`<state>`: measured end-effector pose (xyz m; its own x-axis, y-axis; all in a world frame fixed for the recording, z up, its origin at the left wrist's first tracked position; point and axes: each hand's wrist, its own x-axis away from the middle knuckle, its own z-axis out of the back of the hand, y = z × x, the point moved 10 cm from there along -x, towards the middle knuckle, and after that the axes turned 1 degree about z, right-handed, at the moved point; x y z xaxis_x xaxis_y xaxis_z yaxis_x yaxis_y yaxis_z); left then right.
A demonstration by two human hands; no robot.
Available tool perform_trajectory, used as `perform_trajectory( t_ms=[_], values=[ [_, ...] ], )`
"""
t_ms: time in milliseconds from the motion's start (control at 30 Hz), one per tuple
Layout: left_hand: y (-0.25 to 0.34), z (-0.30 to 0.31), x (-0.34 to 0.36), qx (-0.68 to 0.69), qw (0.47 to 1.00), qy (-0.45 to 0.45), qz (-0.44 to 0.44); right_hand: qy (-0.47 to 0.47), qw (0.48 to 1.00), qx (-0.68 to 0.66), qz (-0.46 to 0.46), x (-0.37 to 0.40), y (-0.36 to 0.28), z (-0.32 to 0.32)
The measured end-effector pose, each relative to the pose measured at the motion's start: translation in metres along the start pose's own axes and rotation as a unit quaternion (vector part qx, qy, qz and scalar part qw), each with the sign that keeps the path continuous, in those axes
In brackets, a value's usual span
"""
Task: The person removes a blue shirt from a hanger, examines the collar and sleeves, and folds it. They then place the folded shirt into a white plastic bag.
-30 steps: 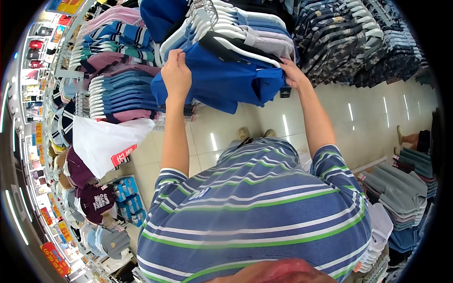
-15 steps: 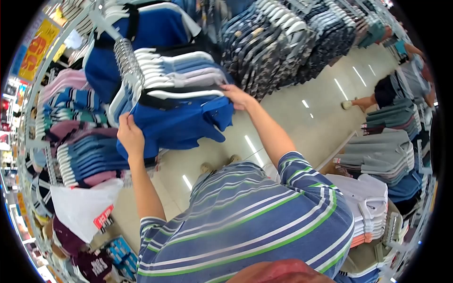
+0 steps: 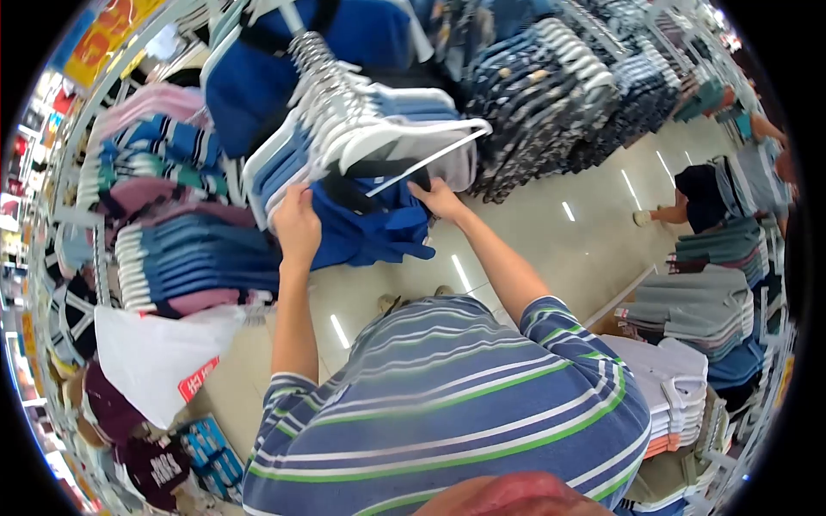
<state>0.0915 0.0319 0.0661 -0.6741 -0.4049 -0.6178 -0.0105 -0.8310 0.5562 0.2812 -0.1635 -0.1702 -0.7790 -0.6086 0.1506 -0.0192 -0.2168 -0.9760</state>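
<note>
A blue shirt with black at its shoulders (image 3: 370,236) hangs between my two hands in front of the rack. My left hand (image 3: 297,225) is closed on the shirt's left side, beside the hanging garments. Fingers of my right hand (image 3: 440,200) pinch the black part at the shirt's other side. Just above the shirt, a white hanger (image 3: 387,139) shows bare, tilted, with its lower bar slanting across the black fabric. Whether the shirt still touches the hanger is hard to tell. Behind it, several blue and lilac garments hang on white hangers from a metal arm (image 3: 292,17).
Dark patterned garments (image 3: 538,95) hang at the upper right. Folded-looking blue shirts (image 3: 202,258) hang at the left, above a white bag (image 3: 159,353) with a red label. Grey shirts (image 3: 693,301) are on a right-hand rack. A person (image 3: 731,185) stands in the aisle.
The white hanger has swung up and turned, and its lower bar now shows bare. The shirt hangs lower and bunched, and my hands have come closer together.
</note>
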Motion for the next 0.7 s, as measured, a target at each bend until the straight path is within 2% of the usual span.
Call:
perform_trajectory(
  t_ms=[67, 133, 167, 300, 467, 533, 567, 633, 667, 700],
  values=[
    [-0.021, 0.006, 0.012, -0.013, 1.000, -0.001, 0.012, -0.005, 0.998, 0.058, -0.007, 0.009, 0.004, -0.014],
    [-0.049, 0.018, 0.029, -0.002, 0.998, 0.019, 0.064, 0.044, 0.993, 0.104, 0.019, 0.022, -0.008, -0.019],
    [-0.064, 0.022, 0.039, 0.000, 0.996, 0.011, 0.089, 0.080, 0.990, 0.111, 0.044, 0.029, -0.015, -0.021],
    [-0.104, 0.041, 0.079, 0.005, 0.984, 0.033, 0.173, 0.080, 0.990, 0.088, 0.069, 0.054, -0.033, -0.043],
    [-0.147, 0.041, 0.133, 0.043, 0.959, 0.011, 0.280, 0.045, 0.994, 0.097, 0.007, 0.060, -0.015, -0.067],
    [-0.160, 0.031, 0.157, 0.093, 0.952, -0.005, 0.291, 0.016, 0.994, 0.099, -0.038, 0.067, -0.002, -0.079],
    [-0.169, 0.020, 0.175, 0.144, 0.934, -0.030, 0.327, 0.015, 0.994, 0.101, -0.041, 0.071, 0.004, -0.082],
    [-0.184, -0.001, 0.209, 0.217, 0.896, -0.077, 0.380, -0.030, 0.977, 0.204, -0.055, 0.082, 0.023, -0.097],
    [-0.178, -0.008, 0.224, 0.255, 0.871, -0.100, 0.408, -0.033, 0.976, 0.208, -0.058, 0.089, 0.031, -0.101],
    [-0.163, -0.005, 0.224, 0.272, 0.857, -0.124, 0.419, -0.011, 0.985, 0.174, -0.020, 0.098, 0.025, -0.104]
  ],
)
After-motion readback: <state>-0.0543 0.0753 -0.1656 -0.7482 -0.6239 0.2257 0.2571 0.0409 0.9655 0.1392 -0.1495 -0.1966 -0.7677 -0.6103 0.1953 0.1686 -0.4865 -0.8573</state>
